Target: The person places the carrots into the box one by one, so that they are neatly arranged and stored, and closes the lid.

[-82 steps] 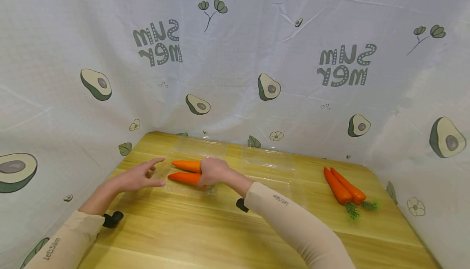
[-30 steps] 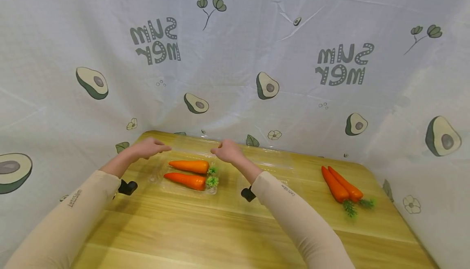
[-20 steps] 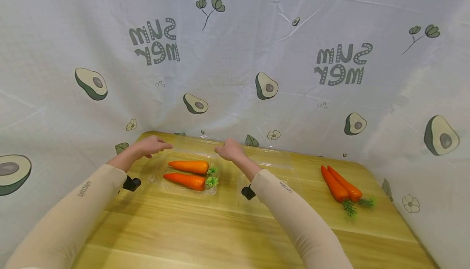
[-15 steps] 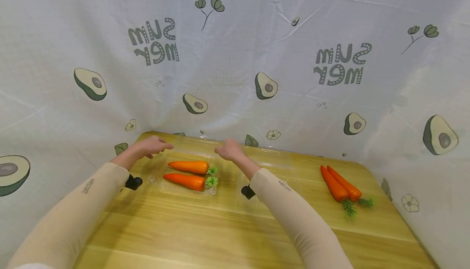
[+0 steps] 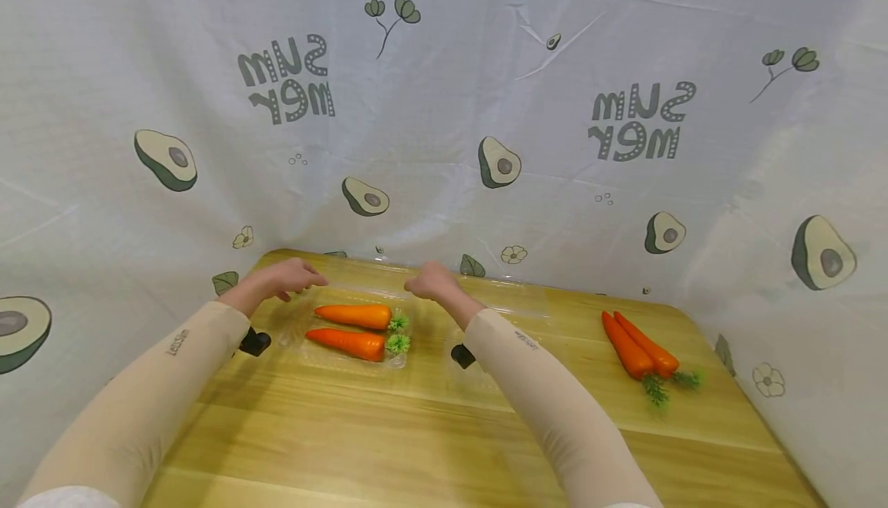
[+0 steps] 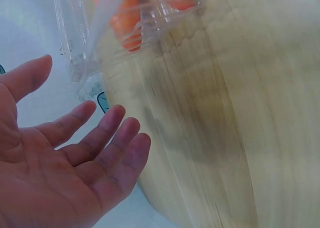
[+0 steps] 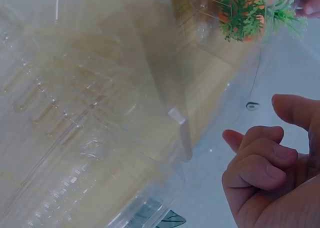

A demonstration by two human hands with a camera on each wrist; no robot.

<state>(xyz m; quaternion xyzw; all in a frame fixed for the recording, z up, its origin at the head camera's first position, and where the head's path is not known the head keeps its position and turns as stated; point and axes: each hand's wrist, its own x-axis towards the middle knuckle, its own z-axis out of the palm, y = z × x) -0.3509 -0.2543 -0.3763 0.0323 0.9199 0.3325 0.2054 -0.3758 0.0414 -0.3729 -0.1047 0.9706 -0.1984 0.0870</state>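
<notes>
In the head view, two orange carrots [image 5: 350,316] with green tops lie side by side in a clear plastic clamshell box [image 5: 333,357] whose lid [image 5: 368,280] is laid back behind them. My left hand [image 5: 294,275] is over the lid's left side, its fingers loosely bent and apart; the left wrist view shows nothing in its palm [image 6: 55,173]. Above the lid's right side is my right hand [image 5: 435,280]. Its lower fingers [image 7: 257,173] are curled, while thumb and index are apart with nothing visible between them. Whether either hand touches the clear lid is hard to tell.
A second clear clamshell box [image 5: 516,296] stands open beside the first, partly behind my right forearm. Two more carrots [image 5: 638,346] with green tops lie at the right of the wooden table [image 5: 368,446]. A patterned white curtain [image 5: 430,107] hangs behind and at the sides.
My right hand has let go of the carrots in the box and moved back to the lid's right side. My left hand has moved back to its left side. Lately both are nearly still.
</notes>
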